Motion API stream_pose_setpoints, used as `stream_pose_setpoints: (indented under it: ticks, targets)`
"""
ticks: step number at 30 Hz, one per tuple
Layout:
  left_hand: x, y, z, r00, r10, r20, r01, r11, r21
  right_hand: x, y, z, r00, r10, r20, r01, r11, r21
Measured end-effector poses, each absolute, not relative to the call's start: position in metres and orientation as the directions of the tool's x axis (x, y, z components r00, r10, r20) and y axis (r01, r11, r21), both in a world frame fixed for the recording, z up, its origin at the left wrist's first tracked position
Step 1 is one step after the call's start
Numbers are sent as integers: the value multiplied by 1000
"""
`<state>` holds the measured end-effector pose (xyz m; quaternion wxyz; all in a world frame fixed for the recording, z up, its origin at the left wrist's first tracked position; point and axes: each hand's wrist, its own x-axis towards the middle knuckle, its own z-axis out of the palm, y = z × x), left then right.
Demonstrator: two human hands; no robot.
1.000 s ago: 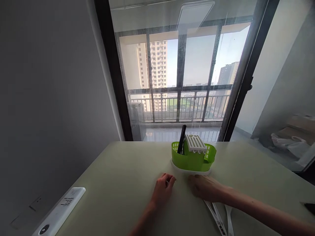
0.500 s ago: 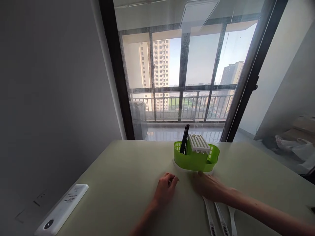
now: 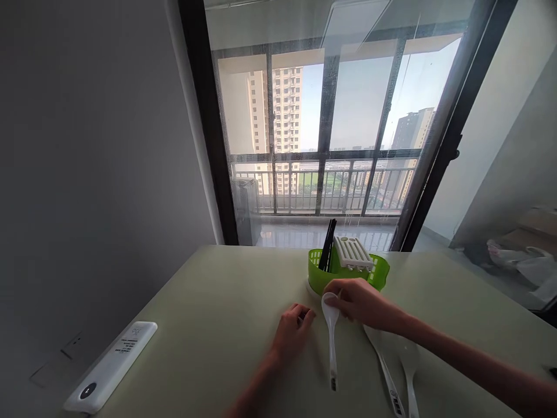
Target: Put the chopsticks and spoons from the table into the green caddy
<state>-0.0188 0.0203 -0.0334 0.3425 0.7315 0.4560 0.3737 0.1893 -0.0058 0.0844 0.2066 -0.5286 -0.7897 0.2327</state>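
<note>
My right hand (image 3: pixel 359 303) is closed on the bowl end of a white plastic spoon (image 3: pixel 332 339), lifted just in front of the green cutlery basket (image 3: pixel 321 277). The spoon's handle points down toward me over the pale green table (image 3: pixel 209 325). The basket holds black chopsticks (image 3: pixel 326 246) and a white slotted insert (image 3: pixel 353 253). My left hand (image 3: pixel 292 333) rests on the table with its fingers curled, holding nothing, just left of the spoon. Two more white spoons (image 3: pixel 398 371) lie on the table under my right forearm.
A white remote-like device (image 3: pixel 112 366) lies at the table's near-left edge. A grey wall stands to the left. Behind the table is a large glass door with a black frame (image 3: pixel 204 133) and a balcony railing. Boxes and bags (image 3: pixel 522 249) sit at the right.
My right hand has risen from the table with one white spoon, moving up toward the basket. The left hand stays put. The camera view has shifted slightly.
</note>
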Motion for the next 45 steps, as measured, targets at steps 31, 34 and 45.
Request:
stream_pose_setpoints:
  ticks: [31, 34, 45]
  targets:
    - [-20, 18, -31, 333, 923, 194, 428, -332, 841, 202, 31, 86, -495, 665, 560, 865, 439, 243]
    - [-20, 17, -30, 331, 924, 193, 443, -332, 833, 200, 23, 84, -461, 677, 574, 881, 427, 203]
    - [-20, 18, -31, 348, 917, 197, 447, -347, 825, 237, -59, 42, -19, 793, 609, 871, 312, -379]
